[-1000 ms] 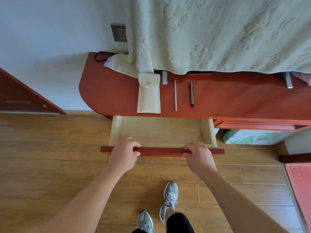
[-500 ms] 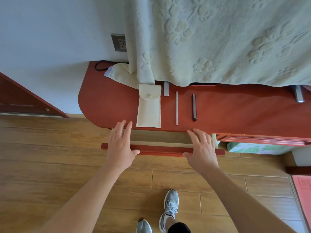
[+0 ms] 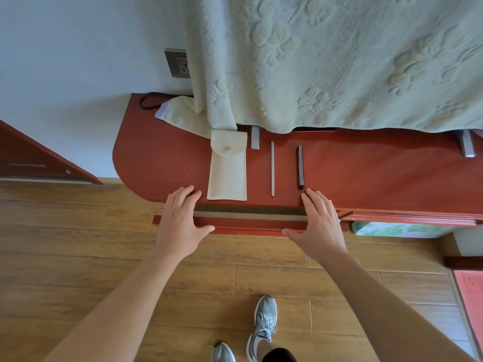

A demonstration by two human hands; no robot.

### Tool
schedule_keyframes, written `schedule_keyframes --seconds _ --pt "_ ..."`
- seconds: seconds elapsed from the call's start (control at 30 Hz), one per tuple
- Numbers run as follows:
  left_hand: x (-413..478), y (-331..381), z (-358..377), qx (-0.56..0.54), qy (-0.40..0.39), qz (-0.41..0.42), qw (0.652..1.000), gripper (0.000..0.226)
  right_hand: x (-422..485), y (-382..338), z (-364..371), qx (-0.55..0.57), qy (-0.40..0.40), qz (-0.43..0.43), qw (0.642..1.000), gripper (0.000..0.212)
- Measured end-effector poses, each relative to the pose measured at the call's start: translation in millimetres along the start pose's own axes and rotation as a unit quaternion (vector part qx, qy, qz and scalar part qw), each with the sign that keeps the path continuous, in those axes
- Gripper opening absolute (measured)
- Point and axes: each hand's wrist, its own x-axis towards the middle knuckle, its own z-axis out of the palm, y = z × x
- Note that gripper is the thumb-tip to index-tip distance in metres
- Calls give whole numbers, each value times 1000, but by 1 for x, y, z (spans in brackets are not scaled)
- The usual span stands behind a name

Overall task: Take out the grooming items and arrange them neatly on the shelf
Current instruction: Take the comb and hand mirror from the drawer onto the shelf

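Both hands, left point(image 3: 180, 220) and right point(image 3: 317, 224), press flat with straight fingers on the drawer front point(image 3: 248, 226), mid-frame; pouch point(image 3: 228, 169), stick point(image 3: 272, 169) and pen point(image 3: 300, 167) lie on the shelf point(image 3: 156, 158).

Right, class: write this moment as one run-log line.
left hand: flat on drawer | right hand: flat on drawer | drawer: open a crack | shelf: pouch, stick, pen in a row

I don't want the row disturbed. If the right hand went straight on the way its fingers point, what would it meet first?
Probably the near end of the dark stick, just beyond the right hand's fingertips, though the hand's height above the shelf is unclear.
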Motion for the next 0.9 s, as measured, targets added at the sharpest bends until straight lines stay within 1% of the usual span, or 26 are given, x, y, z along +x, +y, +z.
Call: schedule_keyframes --seconds 0.2,0.33,0.63,0.9 --pt "9 -2 18 -31 104 2 994 67 9 5 26 55 133 -1 990 71" --pt "15 -3 31 -48 162 1 986 58 15 8 35 79 199 -13 977 58" --pt "20 -7 49 -56 233 6 971 49 23 10 50 81 279 -22 957 42" --pt "21 -8 57 -50 263 20 963 48 25 10 54 69 295 -25 953 41"
